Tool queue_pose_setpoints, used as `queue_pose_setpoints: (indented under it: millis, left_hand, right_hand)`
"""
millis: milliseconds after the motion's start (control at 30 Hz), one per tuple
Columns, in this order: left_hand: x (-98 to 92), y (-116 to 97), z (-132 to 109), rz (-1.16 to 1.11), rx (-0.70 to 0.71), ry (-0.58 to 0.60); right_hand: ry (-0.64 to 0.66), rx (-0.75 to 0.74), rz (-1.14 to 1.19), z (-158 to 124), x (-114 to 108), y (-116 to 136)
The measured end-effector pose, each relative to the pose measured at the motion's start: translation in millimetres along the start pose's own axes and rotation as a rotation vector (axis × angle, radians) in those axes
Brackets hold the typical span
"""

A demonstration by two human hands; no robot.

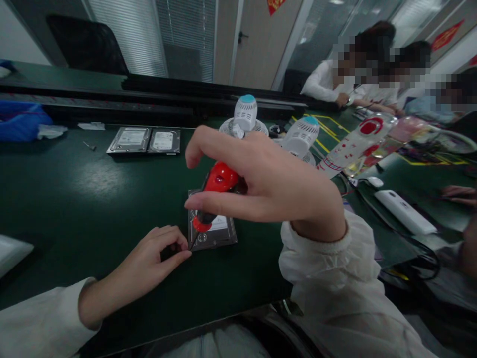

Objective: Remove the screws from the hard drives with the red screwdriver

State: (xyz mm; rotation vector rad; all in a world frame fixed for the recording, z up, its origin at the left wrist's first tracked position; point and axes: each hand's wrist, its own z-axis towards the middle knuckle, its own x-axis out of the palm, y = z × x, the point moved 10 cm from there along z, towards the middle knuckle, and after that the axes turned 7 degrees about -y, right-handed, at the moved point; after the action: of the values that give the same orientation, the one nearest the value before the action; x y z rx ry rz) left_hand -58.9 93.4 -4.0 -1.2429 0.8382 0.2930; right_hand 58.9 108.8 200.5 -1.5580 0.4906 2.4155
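A hard drive with a white label lies on the green table in front of me, partly hidden by my right hand. That hand is closed around a red and black screwdriver, its index finger bent over the top and its thumb along the near side. The screwdriver leans, and its thin shaft runs down to the drive's near left corner. At this same corner, my left hand pinches the drive's edge between thumb and fingers, beside the screwdriver tip. Whether a small screw is there cannot be made out.
Two more hard drives lie side by side farther back, near a small screw-like piece. White fans with blue tops stand behind my right hand. Right of it are a bottle and a power strip. Other people sit at the right.
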Motion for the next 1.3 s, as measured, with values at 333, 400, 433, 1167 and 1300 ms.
queue_pose_setpoints:
  millis: [333,400,433,1167,1300]
  left_hand:
    - [-0.8,-1,1,0.0,0.014,-0.02]
    - [-0.4,0,0,0.002,0.018,-0.019]
    - [-0.3,0,1,0.001,0.02,-0.02]
    - [-1.8,-4,2,-0.014,0.025,-0.029]
    - [-1.7,-5,2,-0.016,0.026,-0.025]
  right_hand:
    - [-0.01,-0.038,0.041,-2,-3,5]
    - [-0.022,-0.012,0.017,-1,-3,2]
    - [-0.027,-0.009,0.036,-2,-4,3]
    - [0.003,-0.006,0.023,0,0,2]
    - [-0.044,-0.032,0.091,1,-6,6]
